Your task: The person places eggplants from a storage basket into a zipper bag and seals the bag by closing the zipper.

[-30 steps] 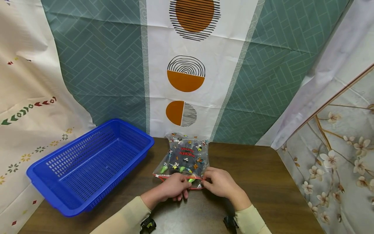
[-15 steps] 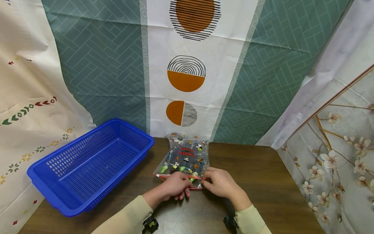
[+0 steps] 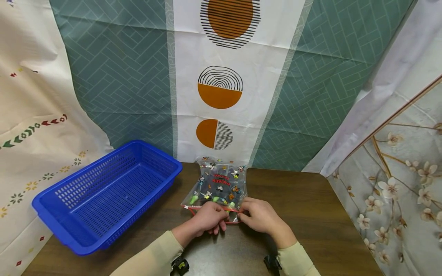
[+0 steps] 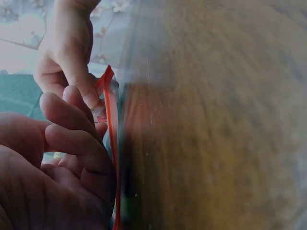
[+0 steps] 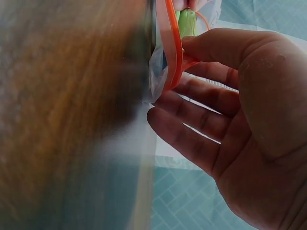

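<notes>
A clear zip bag [image 3: 221, 184] with cartoon prints lies on the table, its red-edged mouth [image 5: 177, 48] facing me. Several light green pieces show through its lower part. My left hand [image 3: 208, 216] is at the mouth, fingers curled, pinching a slim light green piece [image 5: 187, 23] whose kind is unclear. That piece is mostly hidden behind the fingers in the head view. With thumb and forefinger, my right hand [image 3: 261, 215] pinches the right side of the mouth; its other fingers spread below the red strip in the right wrist view.
A blue perforated plastic basket [image 3: 114, 199] stands on the left of the brown wooden table [image 3: 304, 222]. Patterned cloth [image 3: 138, 76] hangs behind the table, and a floral cloth [image 3: 397, 199] borders its right side.
My left hand has shifted slightly right along the bag's mouth, and the green piece by its fingertips has moved further in. The right hand and the basket stay where they were.
</notes>
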Motion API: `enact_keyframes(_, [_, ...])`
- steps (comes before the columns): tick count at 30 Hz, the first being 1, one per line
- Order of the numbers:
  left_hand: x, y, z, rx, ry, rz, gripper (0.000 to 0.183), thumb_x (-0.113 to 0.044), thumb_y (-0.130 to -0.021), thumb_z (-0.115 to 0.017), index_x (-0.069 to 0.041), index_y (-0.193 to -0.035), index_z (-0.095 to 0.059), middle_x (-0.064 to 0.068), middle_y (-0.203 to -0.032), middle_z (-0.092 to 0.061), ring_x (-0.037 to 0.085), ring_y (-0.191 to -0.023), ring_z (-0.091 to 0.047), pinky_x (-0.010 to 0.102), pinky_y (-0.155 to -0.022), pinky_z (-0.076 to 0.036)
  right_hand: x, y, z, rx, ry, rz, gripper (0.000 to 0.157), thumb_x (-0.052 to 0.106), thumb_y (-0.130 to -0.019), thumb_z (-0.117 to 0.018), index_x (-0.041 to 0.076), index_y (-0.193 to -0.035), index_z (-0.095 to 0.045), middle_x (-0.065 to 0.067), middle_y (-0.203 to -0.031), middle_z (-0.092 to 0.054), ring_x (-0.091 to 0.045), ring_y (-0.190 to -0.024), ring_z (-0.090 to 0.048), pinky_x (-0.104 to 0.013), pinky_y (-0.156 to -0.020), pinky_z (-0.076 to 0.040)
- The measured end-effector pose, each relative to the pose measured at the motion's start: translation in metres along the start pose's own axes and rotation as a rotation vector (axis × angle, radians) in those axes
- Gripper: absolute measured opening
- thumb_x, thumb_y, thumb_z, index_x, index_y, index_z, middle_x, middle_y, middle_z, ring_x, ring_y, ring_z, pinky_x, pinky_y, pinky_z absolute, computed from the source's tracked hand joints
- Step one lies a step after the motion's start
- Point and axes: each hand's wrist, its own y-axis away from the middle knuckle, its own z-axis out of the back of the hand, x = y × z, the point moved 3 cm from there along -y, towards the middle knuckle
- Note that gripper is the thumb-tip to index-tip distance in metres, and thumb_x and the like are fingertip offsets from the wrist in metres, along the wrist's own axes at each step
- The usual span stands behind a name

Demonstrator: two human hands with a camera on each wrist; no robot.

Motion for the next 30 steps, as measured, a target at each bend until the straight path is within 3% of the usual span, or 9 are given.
enact_keyframes(7, [0.003,-0.003,-0.001,0.019,0.060,0.022,0.027,-0.008,-0.107,-0.058,0.006,-0.104,-0.080,0.001,-0.067,-0.072,0.005,-0.045,-0.054,0.019,-0.041,-0.036,0.000,0.001,-0.001,-0.019,0.004,0.009,0.016,0.022,-0.096,-0.083,0.028,-0.086,-0.071,0.016,-0.088,-0.061,-0.003,-0.073,-0.057,-0.032,-0.066,-0.053])
enact_keyframes(17, [0.001,0.004,0.012,0.072,0.040,-0.011,0.025,-0.016,-0.107,-0.066,0.004,-0.106,-0.080,0.001,-0.068,-0.071,0.006,-0.046,-0.054,0.020,-0.042,-0.037,0.000,0.000,-0.002,0.000,0.000,0.010,0.015,0.021,-0.097,-0.083,0.026,-0.086,-0.073,0.016,-0.088,-0.061,-0.003,-0.073,-0.057,-0.032,-0.066,-0.053])
enact_keyframes(25, [-0.003,0.019,0.038,0.027,-0.012,-0.060,0.028,-0.019,-0.108,-0.068,0.008,-0.101,-0.074,0.002,-0.069,-0.069,0.009,-0.047,-0.053,0.022,-0.043,-0.036,-0.002,0.001,-0.002,0.007,-0.004,0.001,0.014,0.022,-0.098,-0.084,0.026,-0.088,-0.075,0.016,-0.088,-0.061,-0.003,-0.074,-0.058,-0.033,-0.067,-0.054])
enact_keyframes(30, [-0.007,0.030,0.062,-0.075,-0.081,-0.114,0.024,-0.018,-0.108,-0.068,0.004,-0.103,-0.075,0.003,-0.069,-0.070,0.010,-0.048,-0.055,0.024,-0.044,-0.039,-0.002,0.002,-0.001,0.002,-0.006,0.008,0.015,0.021,-0.099,-0.083,0.026,-0.087,-0.075,0.015,-0.088,-0.061,-0.003,-0.074,-0.057,-0.032,-0.067,-0.054])
